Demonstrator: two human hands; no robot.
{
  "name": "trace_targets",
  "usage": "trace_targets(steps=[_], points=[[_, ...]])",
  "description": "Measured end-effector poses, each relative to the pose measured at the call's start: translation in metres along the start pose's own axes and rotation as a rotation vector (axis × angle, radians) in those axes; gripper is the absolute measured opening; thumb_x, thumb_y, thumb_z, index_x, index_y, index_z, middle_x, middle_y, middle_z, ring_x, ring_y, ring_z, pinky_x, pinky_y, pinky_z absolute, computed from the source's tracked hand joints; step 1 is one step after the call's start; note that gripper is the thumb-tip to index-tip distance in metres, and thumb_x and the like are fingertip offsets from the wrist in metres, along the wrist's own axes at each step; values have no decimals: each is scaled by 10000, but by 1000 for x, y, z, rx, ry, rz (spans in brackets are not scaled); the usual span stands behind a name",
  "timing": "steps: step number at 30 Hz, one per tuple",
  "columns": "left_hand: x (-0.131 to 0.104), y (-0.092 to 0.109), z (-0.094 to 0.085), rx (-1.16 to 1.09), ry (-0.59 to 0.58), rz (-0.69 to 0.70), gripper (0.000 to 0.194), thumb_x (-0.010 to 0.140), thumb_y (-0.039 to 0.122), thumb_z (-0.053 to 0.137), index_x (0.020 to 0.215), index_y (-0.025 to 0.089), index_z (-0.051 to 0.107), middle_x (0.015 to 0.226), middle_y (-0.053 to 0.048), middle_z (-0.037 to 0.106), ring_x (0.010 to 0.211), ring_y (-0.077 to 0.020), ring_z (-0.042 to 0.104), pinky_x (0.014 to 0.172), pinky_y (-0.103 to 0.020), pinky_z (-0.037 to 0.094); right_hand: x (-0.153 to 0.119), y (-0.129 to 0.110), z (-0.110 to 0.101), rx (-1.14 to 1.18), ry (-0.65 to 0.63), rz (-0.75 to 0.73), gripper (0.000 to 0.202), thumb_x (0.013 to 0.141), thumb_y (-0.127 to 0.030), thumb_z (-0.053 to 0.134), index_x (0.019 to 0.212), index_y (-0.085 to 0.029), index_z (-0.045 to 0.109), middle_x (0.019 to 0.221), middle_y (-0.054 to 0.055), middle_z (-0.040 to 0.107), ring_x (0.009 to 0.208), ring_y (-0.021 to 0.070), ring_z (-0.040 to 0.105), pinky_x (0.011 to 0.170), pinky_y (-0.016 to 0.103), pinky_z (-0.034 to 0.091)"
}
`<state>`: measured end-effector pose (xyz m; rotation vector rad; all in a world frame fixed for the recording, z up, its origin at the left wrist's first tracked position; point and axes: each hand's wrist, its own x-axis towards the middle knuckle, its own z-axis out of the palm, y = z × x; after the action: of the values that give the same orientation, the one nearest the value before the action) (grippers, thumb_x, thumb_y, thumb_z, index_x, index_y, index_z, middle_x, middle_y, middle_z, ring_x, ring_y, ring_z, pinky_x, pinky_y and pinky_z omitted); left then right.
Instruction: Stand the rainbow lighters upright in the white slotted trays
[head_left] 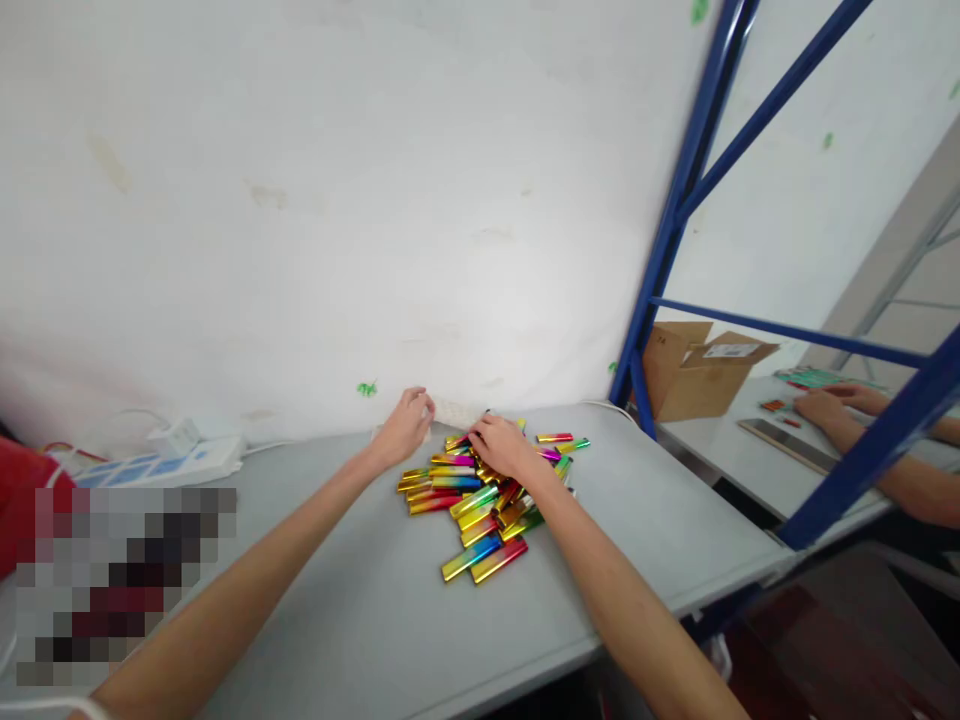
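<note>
At the far edge of the grey table (360, 600), right up against the white wall (300, 200), both hands are busy around a pile of shiny rainbow-coloured lighters (480, 500). The right hand (501, 447) sits on top of the back part of the pile, fingers curled down over a few of the lighters, but it's too small to tell for sure whether it's actually pinching one or just resting on them. The left hand (406, 425) is just left of the pile, fingers bunched together on the end of a pale, whitish strip-like thing (456, 411) that lies along the foot of the wall; can't make out what it really is. The lighters fan out toward the near side, with a couple lying apart to the right (555, 438). Further left on the table there's a white power strip (187, 460) with its cable. To the right a blue metal rack frame (675, 220) stands up, and past it there's another table with an open cardboard box (694, 375), where another person's hands (832, 405) rest beside some small flat items.
</note>
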<state>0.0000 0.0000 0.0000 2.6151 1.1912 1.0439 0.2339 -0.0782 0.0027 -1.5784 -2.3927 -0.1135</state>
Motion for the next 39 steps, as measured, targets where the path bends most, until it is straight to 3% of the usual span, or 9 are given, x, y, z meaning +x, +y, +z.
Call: trace_targets(steps=[6, 9, 15, 20, 23, 28, 32, 35, 39], points=[[-36, 3, -70, 64, -13, -50, 289, 988, 474, 406, 972, 224, 551, 1233, -163, 650, 1342, -342, 543, 1132, -524, 472, 0, 0, 4, 32, 15, -22, 365, 1116, -280, 397, 1216, -145, 722, 1207, 150, 729, 1143, 244, 672, 1024, 355, 479], [-74, 6, -112, 47, -103, -173, 452, 970, 657, 413, 990, 237, 576, 1135, -126, 716, 1105, -313, 676, 1017, -472, 551, 2, 11, 6, 100, 97, -17, 348, 1112, -270, 416, 1258, -147, 707, 1227, 147, 720, 1156, 239, 669, 1049, 355, 473], [-157, 14, -161, -59, -226, -326, 526, 924, 748, 482, 931, 251, 651, 1404, -104, 700, 1297, -325, 646, 1079, -478, 537, 15, 44, 12, 175, 191, 43, 331, 1071, -155, 457, 1303, -91, 684, 1303, 167, 717, 1271, 229, 635, 1150, 356, 429], [-196, 25, -155, -65, -372, -302, 381, 917, 630, 543, 898, 292, 717, 1414, -29, 713, 1215, -323, 711, 1068, -475, 565, 51, 42, 17, 171, 2, -76, 363, 1017, -142, 548, 1343, -121, 707, 1419, 164, 688, 1333, 248, 624, 1167, 382, 428], [-208, 26, -139, -27, -373, -237, 283, 898, 540, 606, 890, 282, 722, 1419, -42, 707, 1302, -327, 668, 1145, -471, 518, 77, 38, 19, 177, -110, -104, 291, 887, -115, 710, 1152, -168, 817, 1209, 121, 798, 1122, 256, 734, 1007, 320, 526], [-221, 27, -115, 43, -338, -206, 539, 814, 389, 707, 1336, 274, 641, 1368, -70, 720, 1255, -308, 691, 1124, -430, 543, 92, 42, 24, 203, -214, -122, 205, 785, -71, 746, 910, -186, 861, 843, 53, 826, 763, 208, 732, 755, 265, 526], [-219, 36, -111, 86, -350, -157, 696, 834, 382, 719, 1501, 298, 539, 1466, -70, 659, 1344, -303, 633, 1172, -422, 501, 82, 45, 20, 248, -148, -122, 112, 846, -146, 746, 909, -165, 836, 874, 69, 814, 808, 208, 706, 801, 282, 516], [-211, 37, -111, 105, -372, -185, 703, 855, 458, 724, 1517, 314, 538, 1470, -71, 660, 1357, -318, 623, 1167, -438, 503, 67, 49, 11, 311, -16, -80, 248, 981, -210, 605, 1147, -148, 778, 998, 107, 800, 900, 207, 709, 852, 304, 516], [-197, 32, -111, 111, -430, -222, 804, 826, 489, 734, 1563, 274, 495, 1541, -97, 606, 1412, -328, 582, 1189, -439, 481, 38, 56, 0, 683, 149, 39, 365, 1007, -390, 551, 1228, -160, 730, 820, 29, 730, 663, 159, 637, 666, 275, 481]])
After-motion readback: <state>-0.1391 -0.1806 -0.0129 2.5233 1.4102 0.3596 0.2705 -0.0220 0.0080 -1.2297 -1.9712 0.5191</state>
